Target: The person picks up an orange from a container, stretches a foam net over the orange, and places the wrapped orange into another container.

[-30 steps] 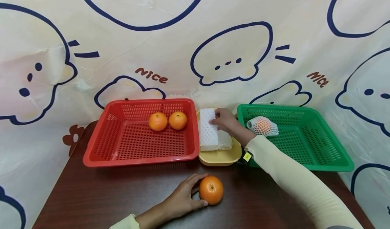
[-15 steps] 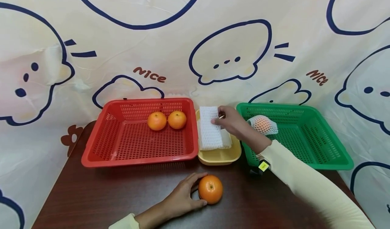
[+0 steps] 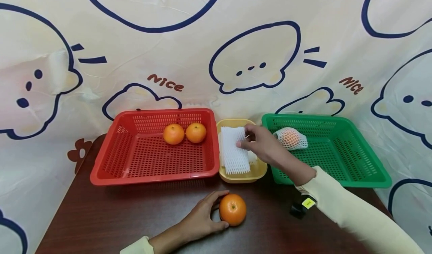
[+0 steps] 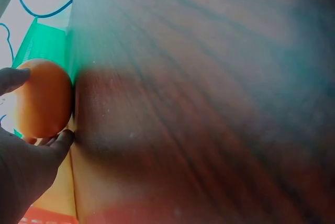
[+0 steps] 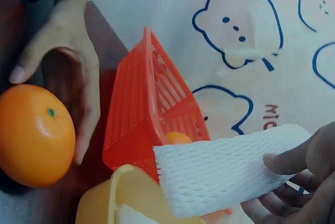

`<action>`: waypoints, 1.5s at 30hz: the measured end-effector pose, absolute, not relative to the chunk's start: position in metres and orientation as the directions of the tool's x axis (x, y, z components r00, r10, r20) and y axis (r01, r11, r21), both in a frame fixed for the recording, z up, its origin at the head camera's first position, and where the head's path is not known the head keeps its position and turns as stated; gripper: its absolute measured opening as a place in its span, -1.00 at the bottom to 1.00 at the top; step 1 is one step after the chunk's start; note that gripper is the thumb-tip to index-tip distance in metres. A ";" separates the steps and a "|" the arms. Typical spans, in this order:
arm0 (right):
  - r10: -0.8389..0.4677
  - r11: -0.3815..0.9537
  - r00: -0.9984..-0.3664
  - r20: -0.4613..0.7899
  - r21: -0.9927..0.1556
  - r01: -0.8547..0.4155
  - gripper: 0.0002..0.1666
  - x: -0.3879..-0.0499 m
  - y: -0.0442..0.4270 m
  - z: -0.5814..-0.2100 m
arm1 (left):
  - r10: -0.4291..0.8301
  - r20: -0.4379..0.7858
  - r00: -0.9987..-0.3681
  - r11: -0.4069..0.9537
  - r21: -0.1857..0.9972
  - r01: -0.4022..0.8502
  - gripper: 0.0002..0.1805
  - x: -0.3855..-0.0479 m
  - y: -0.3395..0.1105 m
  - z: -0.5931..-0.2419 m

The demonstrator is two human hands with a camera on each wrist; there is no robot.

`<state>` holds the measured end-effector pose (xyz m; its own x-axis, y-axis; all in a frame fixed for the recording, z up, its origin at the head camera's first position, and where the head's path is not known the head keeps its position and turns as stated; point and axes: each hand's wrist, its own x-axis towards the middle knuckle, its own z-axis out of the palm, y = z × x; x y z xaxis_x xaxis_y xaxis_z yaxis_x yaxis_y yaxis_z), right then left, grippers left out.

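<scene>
On the table in front of me, my left hand [image 3: 202,216] curves its thumb and fingers around the left side of an orange [image 3: 233,209]. The left wrist view shows the fingertips against the same orange [image 4: 44,98]. My right hand [image 3: 263,143] pinches a white foam net sleeve [image 3: 235,151] by its right edge. In the right wrist view this flat, uninflated foam net sleeve [image 5: 225,169] hangs above the yellow basin [image 5: 123,192], thumb on top and fingers beneath. More white foam netting [image 3: 252,157] lies underneath, partly hidden.
At the left stands a red basket [image 3: 135,181] with two oranges [image 3: 185,133]. A green basket [image 3: 337,141] at the right holds an orange in a foam net [image 3: 291,138]. Between them is the yellow basin [image 3: 241,179]. A patterned cloth [image 3: 135,59] hangs behind the dark table [image 3: 101,216].
My right hand has lifted one foam net sleeve off the pile and drawn it toward me and slightly right. My left hand stays at the orange.
</scene>
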<state>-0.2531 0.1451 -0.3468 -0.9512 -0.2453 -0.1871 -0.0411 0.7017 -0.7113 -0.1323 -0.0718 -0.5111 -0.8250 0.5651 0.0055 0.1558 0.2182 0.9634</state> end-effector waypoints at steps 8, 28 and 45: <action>-0.298 0.685 -0.951 -0.085 -0.712 -0.151 -0.73 -0.226 0.147 -0.342 | 0.557 0.030 -0.830 0.224 0.957 0.185 -0.12 -0.133 -0.071 -0.512; -0.428 0.483 -0.903 -0.041 -0.854 -0.191 -0.74 -0.185 0.151 -0.344 | 0.295 0.372 -0.880 0.197 0.878 0.436 -0.37 -0.126 -0.073 -0.464; -0.471 0.424 -0.881 -0.038 -0.886 -0.189 -0.73 -0.176 0.147 -0.354 | 0.149 0.454 -0.878 0.082 0.880 0.468 -0.71 -0.146 -0.070 -0.411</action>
<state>-0.1763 0.1467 -0.3538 -0.8814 -0.4710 -0.0377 -0.1886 0.4238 -0.8859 -0.1458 -0.0695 -0.4110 -0.8785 0.1490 0.4540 0.4684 0.0816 0.8797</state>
